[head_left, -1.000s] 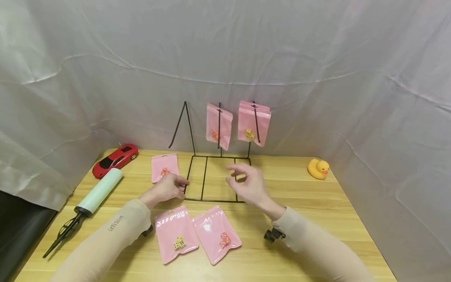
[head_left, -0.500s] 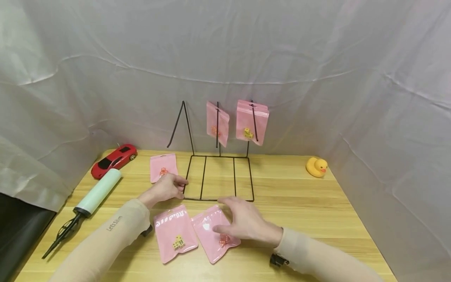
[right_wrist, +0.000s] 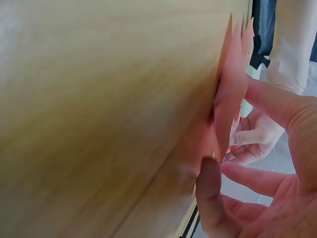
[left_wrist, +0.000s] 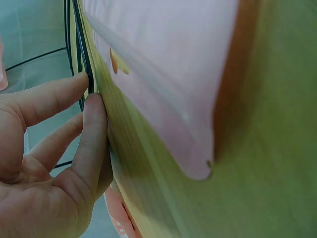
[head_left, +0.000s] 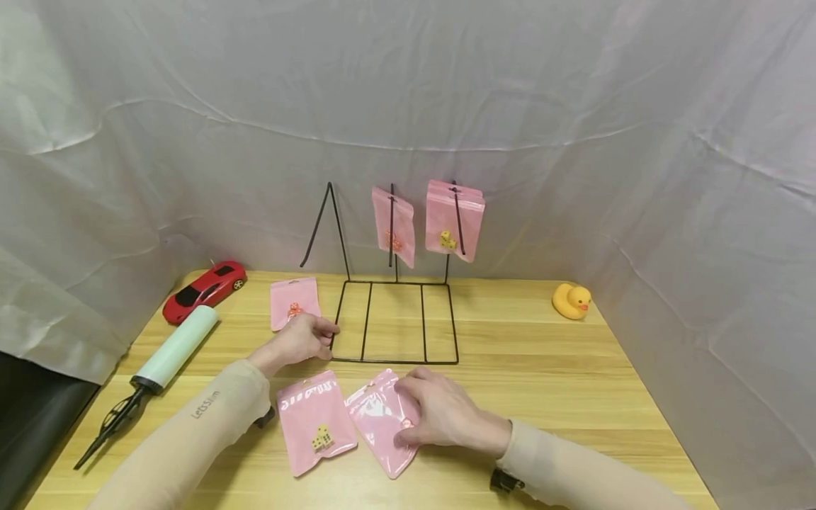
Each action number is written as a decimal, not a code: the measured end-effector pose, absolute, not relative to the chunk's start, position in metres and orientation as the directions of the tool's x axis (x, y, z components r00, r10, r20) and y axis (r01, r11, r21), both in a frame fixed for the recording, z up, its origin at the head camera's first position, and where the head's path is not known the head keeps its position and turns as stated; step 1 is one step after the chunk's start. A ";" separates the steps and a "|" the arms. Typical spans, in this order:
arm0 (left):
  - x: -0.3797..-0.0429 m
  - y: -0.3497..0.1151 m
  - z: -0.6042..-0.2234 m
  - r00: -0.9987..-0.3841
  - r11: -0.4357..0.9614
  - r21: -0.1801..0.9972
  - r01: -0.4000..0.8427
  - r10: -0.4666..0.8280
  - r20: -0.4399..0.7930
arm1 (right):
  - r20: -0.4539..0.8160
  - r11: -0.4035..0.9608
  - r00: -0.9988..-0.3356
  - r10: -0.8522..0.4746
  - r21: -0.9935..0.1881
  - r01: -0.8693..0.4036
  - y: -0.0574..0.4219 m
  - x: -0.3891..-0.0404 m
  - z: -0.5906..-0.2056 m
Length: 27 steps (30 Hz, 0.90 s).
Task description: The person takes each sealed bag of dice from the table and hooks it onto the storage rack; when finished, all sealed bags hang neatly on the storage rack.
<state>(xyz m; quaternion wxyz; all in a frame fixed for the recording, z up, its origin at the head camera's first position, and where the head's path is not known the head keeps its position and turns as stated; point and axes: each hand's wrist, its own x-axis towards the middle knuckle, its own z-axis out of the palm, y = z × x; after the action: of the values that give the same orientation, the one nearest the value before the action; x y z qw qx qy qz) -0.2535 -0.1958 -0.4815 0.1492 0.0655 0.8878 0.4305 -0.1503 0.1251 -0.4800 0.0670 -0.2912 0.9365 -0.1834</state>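
Note:
My left hand pinches the front left corner of a black wire display rack; the left wrist view shows fingertips on the wire. In front of the rack, my right hand grips a pink zip bag by its right side, and the bag bulges. Its red dice are mostly covered by the fingers. Left of it lies another pink bag with yellow dice. A smaller pink bag with red dice lies behind my left hand. Pink bags hang on the middle hook and right hook.
A red toy car and a pale green hand pump lie at the left. A yellow rubber duck sits at the back right. Grey cloth encloses the wooden table. The rack's left hook bears no bag.
My right hand has come down from over the rack to the front right bag and taken hold of it; that bag has buckled slightly. My left hand has stayed on the rack corner.

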 end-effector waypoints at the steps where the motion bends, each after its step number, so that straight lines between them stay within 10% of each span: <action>1: -0.253 -0.196 -0.481 -0.947 0.618 0.786 -0.013 0.245 -0.209 | -0.021 0.758 -0.819 -0.573 -0.393 -0.521 0.125 -0.151 -0.481; 27: -0.253 -0.197 -0.481 -0.948 0.627 0.779 -0.001 0.247 -0.200 | 0.034 0.586 -0.850 -0.525 -0.711 -0.390 0.151 -0.164 -0.459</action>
<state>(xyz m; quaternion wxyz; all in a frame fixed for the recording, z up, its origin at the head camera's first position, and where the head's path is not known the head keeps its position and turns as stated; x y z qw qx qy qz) -0.2527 -0.1970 -0.4807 0.1456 0.0693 0.8900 0.4264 -0.1639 0.1508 -0.4594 0.0899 -0.2582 0.8859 -0.3748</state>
